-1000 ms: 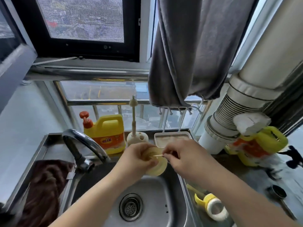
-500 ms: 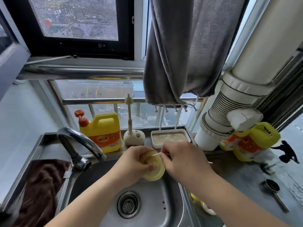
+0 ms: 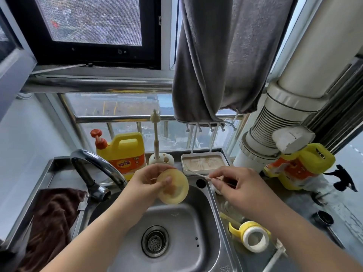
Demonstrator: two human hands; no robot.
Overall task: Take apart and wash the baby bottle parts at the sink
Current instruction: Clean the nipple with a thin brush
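My left hand (image 3: 149, 183) grips a round yellowish silicone nipple (image 3: 173, 186) over the steel sink (image 3: 176, 222), thumb pressed on its face. My right hand (image 3: 237, 185) pinches a thin stick-like brush (image 3: 198, 174), now drawn out to the right of the nipple and pointing up-left. A yellow bottle collar with a white ring (image 3: 253, 235) lies on the counter right of the sink, beside a clear bottle part partly hidden under my right forearm.
A curved faucet (image 3: 94, 165) stands left of the sink, with a brown cloth (image 3: 53, 216) beside it. Behind are a yellow detergent jug (image 3: 123, 154), a brush in its stand (image 3: 157, 146) and a white tray (image 3: 204, 161). A second yellow jug (image 3: 300, 165) sits far right.
My right hand has pulled the thin brush out of the nipple and moved right, away from my left hand. The nipple stays in my left hand over the sink.
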